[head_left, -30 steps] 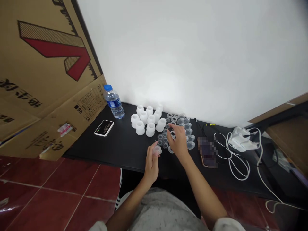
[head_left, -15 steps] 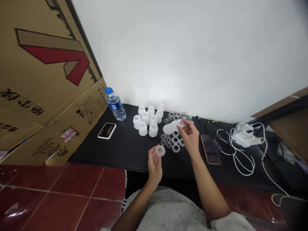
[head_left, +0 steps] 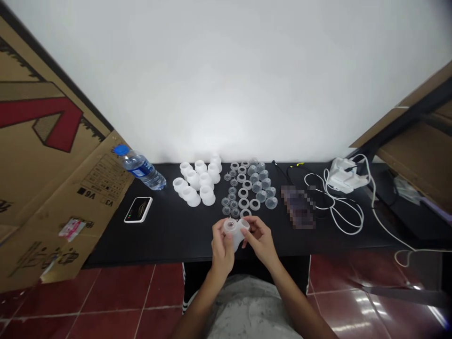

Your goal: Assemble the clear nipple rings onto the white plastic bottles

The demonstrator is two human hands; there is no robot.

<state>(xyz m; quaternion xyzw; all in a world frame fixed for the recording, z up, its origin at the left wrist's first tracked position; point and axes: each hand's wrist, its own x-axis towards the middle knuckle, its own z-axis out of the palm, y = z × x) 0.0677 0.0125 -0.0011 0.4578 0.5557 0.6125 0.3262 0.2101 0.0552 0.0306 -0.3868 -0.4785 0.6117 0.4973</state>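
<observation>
My left grip point(head_left: 222, 247) and right grip point(head_left: 259, 240) were both closed on a white silicone piece point(head_left: 236, 234) with a clear cup point(head_left: 230, 226) at one end, above the tabletop's point(head_left: 165, 240) near edge. Clear rings point(head_left: 243, 203) lay farther off, white silicone sleeves point(head_left: 196, 181) left of them.

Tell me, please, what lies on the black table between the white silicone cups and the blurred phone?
In the head view, rows of clear rings and small clear domed caps lie between the white silicone cups and the blurred phone.
</observation>
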